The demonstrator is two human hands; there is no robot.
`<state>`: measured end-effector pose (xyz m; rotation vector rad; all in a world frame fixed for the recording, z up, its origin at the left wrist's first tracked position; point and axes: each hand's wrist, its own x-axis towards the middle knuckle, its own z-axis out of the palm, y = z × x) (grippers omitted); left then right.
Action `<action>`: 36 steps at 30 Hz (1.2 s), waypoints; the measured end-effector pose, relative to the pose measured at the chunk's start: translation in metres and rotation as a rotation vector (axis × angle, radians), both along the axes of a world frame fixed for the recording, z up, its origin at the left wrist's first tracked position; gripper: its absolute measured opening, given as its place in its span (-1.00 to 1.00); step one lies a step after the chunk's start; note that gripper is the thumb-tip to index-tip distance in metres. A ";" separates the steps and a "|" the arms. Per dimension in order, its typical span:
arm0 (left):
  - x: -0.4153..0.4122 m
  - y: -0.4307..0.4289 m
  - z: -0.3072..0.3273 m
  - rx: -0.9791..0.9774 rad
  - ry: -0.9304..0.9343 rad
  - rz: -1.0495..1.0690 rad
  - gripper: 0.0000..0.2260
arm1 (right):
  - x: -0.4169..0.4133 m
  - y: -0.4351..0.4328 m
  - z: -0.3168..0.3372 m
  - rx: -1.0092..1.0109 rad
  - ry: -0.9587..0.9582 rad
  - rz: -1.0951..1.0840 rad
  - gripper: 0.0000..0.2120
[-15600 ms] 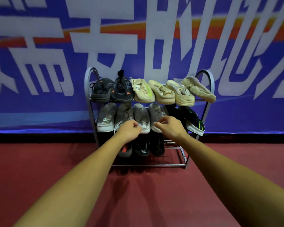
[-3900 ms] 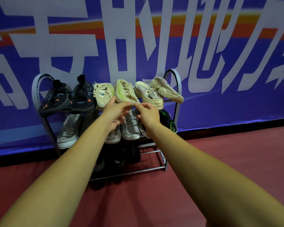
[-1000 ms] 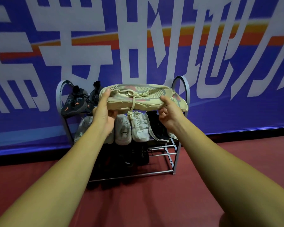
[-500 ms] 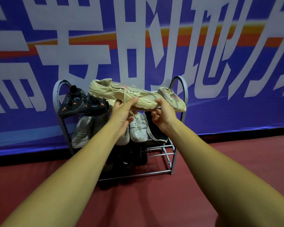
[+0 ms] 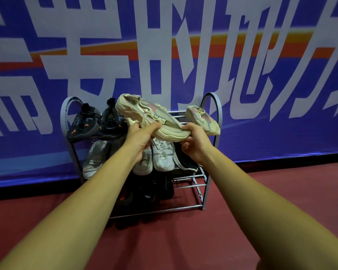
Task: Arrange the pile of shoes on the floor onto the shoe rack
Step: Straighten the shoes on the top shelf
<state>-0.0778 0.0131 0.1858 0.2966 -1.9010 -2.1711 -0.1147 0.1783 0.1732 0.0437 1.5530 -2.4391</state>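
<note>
- The left hand (image 5: pixel 142 137) has its grip closed on a beige sneaker (image 5: pixel 154 117), thumb on top of the sneaker's near side and fingers curled beneath the sole.
- The right hand (image 5: pixel 195 143) pinches the same sneaker at its toe end, thumb above and fingers curled under.
- The sneaker is in the air just over the top shelf of the shoe rack (image 5: pixel 211 172), tilted, with the heel higher at the left and the toe lower at the right.
- A second beige sneaker (image 5: pixel 202 119) lies at the right end of the top shelf, just beside the right hand.
- Two black shoes with orange marks (image 5: pixel 84 125) sit at the left end of the top shelf.
- On the middle shelf are a grey shoe (image 5: pixel 95 158), white shoes (image 5: pixel 162 154) and a dark shoe (image 5: pixel 185 162), partly hidden by the arms.
- Dark shoes (image 5: pixel 164 186) fill the left part of the bottom shelf.
- The rack stands on a red floor (image 5: pixel 261 191) against a blue banner (image 5: pixel 281 133) with large white characters.
</note>
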 end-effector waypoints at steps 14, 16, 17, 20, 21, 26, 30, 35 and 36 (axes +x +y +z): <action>-0.005 0.038 -0.004 -0.233 0.048 -0.113 -0.16 | -0.010 0.006 -0.011 -0.117 -0.088 -0.216 -0.92; -0.007 0.044 -0.005 -0.208 0.024 -0.100 -0.19 | -0.012 0.007 -0.012 -0.138 -0.066 -0.225 -0.93; -0.009 0.046 -0.006 -0.182 0.010 -0.103 -0.21 | -0.013 0.008 -0.013 -0.145 -0.051 -0.226 -0.94; -0.015 0.052 -0.007 -0.109 -0.008 -0.107 -0.22 | -0.017 0.012 -0.016 -0.122 -0.030 -0.243 -0.95; -0.017 0.054 -0.007 -0.097 -0.015 -0.100 -0.21 | -0.018 0.013 -0.017 -0.101 -0.031 -0.252 -0.94; -0.025 0.062 -0.005 -0.065 -0.031 -0.069 -0.24 | -0.019 0.021 -0.022 -0.016 -0.008 -0.251 -0.78; -0.026 0.071 -0.003 -0.089 -0.041 -0.046 -0.23 | -0.019 0.028 -0.023 0.068 -0.046 -0.277 -0.69; -0.027 0.078 -0.009 -0.100 -0.075 -0.074 -0.21 | -0.020 0.035 -0.020 0.081 -0.172 -0.369 -0.63; -0.028 0.078 -0.010 -0.098 -0.085 -0.088 -0.19 | -0.019 0.036 -0.019 0.070 -0.198 -0.394 -0.63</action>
